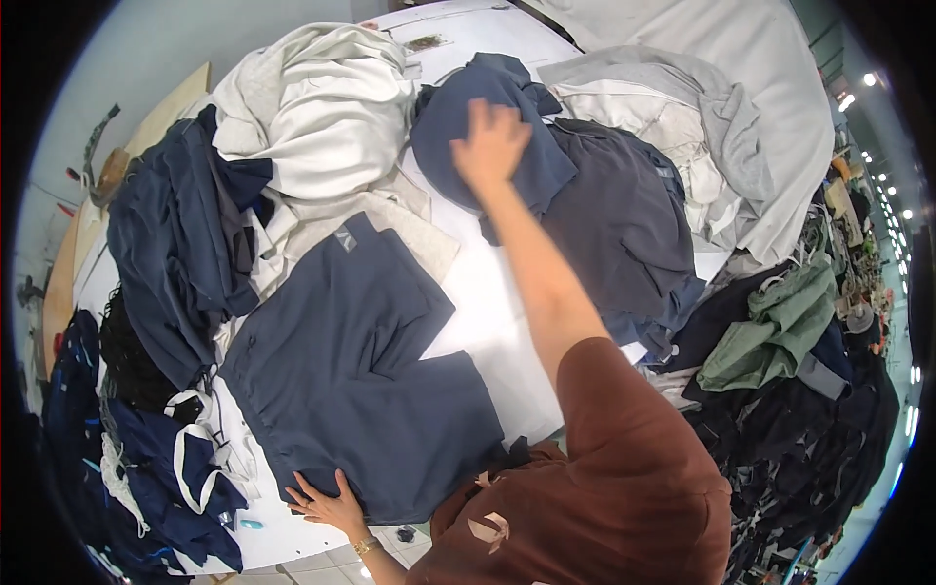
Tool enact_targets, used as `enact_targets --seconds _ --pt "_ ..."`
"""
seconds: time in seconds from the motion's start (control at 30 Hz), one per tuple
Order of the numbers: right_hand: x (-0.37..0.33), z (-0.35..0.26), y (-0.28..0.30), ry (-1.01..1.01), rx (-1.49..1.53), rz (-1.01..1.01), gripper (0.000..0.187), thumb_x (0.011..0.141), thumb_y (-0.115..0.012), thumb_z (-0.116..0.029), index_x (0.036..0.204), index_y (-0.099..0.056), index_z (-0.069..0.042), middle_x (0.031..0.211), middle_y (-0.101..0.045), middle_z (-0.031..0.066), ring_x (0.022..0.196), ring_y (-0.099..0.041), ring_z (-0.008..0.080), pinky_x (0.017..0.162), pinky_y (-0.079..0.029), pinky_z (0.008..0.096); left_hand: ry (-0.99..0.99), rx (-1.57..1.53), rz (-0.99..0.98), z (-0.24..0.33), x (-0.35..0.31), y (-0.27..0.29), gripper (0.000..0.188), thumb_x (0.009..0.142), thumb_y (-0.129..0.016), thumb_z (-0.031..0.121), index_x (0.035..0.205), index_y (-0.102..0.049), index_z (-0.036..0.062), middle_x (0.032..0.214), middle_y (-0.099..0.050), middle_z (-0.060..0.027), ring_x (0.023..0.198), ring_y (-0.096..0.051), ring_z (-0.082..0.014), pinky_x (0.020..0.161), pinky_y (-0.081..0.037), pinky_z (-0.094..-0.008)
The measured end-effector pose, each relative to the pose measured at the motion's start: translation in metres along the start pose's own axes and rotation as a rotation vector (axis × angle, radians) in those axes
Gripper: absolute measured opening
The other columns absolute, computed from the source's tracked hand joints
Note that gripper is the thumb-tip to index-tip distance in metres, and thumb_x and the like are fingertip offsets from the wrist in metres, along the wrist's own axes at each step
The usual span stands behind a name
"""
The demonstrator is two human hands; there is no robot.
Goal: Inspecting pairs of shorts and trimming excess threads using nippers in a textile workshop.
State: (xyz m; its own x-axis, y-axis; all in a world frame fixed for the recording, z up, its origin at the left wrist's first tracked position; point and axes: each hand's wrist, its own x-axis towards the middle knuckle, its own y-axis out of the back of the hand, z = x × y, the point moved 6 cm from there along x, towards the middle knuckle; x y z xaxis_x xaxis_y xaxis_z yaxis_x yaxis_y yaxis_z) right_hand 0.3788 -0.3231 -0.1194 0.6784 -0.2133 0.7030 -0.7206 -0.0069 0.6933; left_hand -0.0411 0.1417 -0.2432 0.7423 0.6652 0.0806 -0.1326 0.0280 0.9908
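See plain dark slate-blue on the shorts [351, 390], with a grey patch [346, 240]. Notice similar blue on the rounded garment [439, 136], white on the bundle [322, 107], muted green on the cloth [775, 331], brown on the sleeve [614, 390].

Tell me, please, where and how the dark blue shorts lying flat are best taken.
Probably by the near left corner of the shorts, from the near side, where the left hand rests: they lie spread flat, and this corner borders the white table.
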Motion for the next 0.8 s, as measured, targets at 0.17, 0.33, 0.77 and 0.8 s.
enact_targets --seconds 0.17,0.33,0.77,0.8 --pt "0.007 0.138 -0.034 -0.372 0.064 -0.463 0.036 0.077 -0.067 -0.037 0.098 -0.063 -0.008 0.092 -0.067 0.0137 0.087 -0.065 0.0287 0.088 -0.041 0.0469 -0.001 0.013 0.040 0.015 0.001 0.007 0.079 0.079 -0.062 0.051 0.143 -0.029 0.0205 0.149 -0.019 -0.0189 0.137 -0.009 -0.0445 0.102 -0.013 -0.0668" --pt "-0.045 0.058 0.074 -0.062 0.707 -0.471 0.029 0.082 -0.063 -0.020 0.068 -0.051 0.002 0.065 -0.054 0.0220 0.057 -0.055 0.0366 0.052 -0.041 0.0398 -0.006 -0.035 0.033 0.028 0.002 0.012 0.074 0.083 -0.061 0.046 0.143 -0.028 0.0196 0.147 -0.020 -0.0207 0.138 -0.008 -0.0431 0.104 -0.011 -0.0636" --pt "0.010 0.098 0.023 0.069 0.183 -0.022 0.046 0.073 -0.069 -0.046 0.103 -0.064 -0.012 0.100 -0.058 0.0102 0.101 -0.051 0.0284 0.088 -0.036 0.0423 -0.219 -0.314 0.184 0.094 0.015 0.050 0.067 0.083 -0.065 0.031 0.140 -0.034 0.0153 0.141 -0.030 -0.0248 0.135 -0.016 -0.0430 0.110 -0.012 -0.0509" --pt "0.020 0.099 0.003 -0.042 0.105 -0.183 0.055 0.070 -0.071 -0.047 0.110 -0.061 -0.011 0.107 -0.058 0.0124 0.106 -0.051 0.0301 0.091 -0.036 0.0417 -0.224 -0.329 0.173 0.096 0.014 0.052 0.066 0.082 -0.067 0.027 0.139 -0.036 0.0145 0.141 -0.029 -0.0240 0.135 -0.017 -0.0415 0.110 -0.014 -0.0480"
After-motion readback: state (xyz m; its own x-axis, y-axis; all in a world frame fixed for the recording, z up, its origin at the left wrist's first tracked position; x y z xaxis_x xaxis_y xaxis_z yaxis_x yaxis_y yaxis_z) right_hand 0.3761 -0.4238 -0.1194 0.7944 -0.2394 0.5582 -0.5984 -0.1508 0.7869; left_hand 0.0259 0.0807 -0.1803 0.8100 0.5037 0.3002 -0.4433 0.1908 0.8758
